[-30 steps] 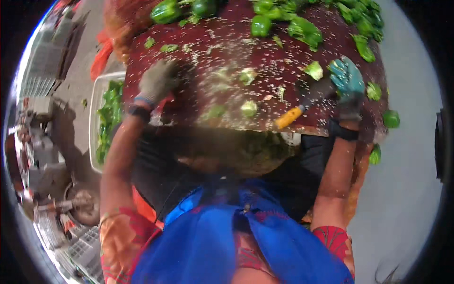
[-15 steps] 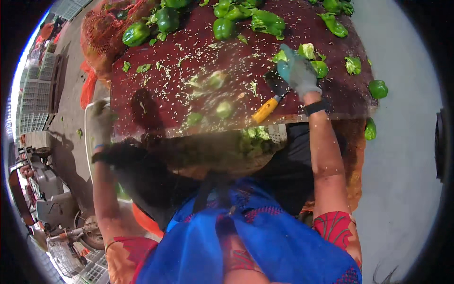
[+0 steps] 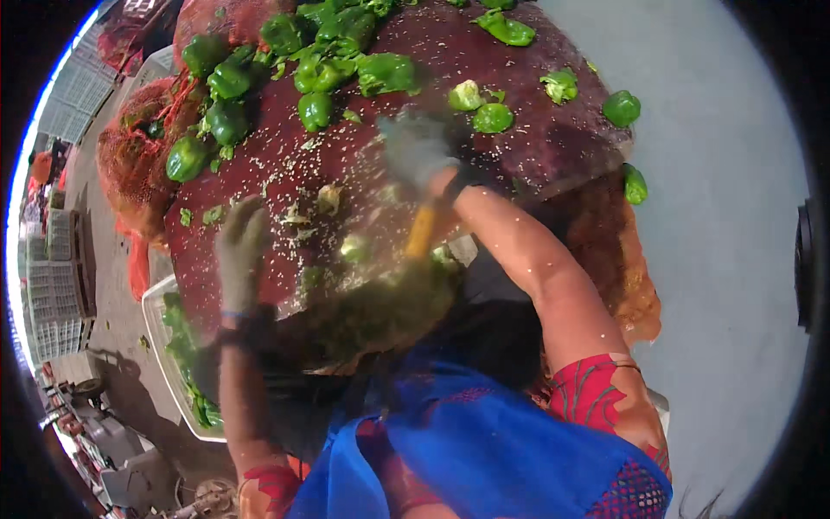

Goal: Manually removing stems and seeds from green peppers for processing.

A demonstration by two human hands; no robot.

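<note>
My left hand (image 3: 243,259), in a pale glove, is over the left front of the dark red tabletop (image 3: 553,160), its fingers stretched out and holding nothing. Motion blurs my right hand (image 3: 419,149), also gloved; it is low over the scattered seeds and its fingers cannot be made out. Just below the right wrist is a yellow-handled blade tool (image 3: 421,232), its blade hidden; I cannot tell whether the hand touches it. Between the hands lie pale pepper cores (image 3: 354,249). A green pepper (image 3: 493,118) and a core (image 3: 466,95) lie beyond my right hand.
Several green peppers (image 3: 324,73) are heaped at the far left, beside red mesh sacks (image 3: 134,164). A white crate (image 3: 169,363) with green pieces stands left of the table. One pepper (image 3: 622,108) is at the right edge. Grey floor (image 3: 718,259) lies to the right.
My left hand has come from above the crate at the left onto the tabletop. My right hand has swept leftward, away from the pepper and core. The whole view has shifted.
</note>
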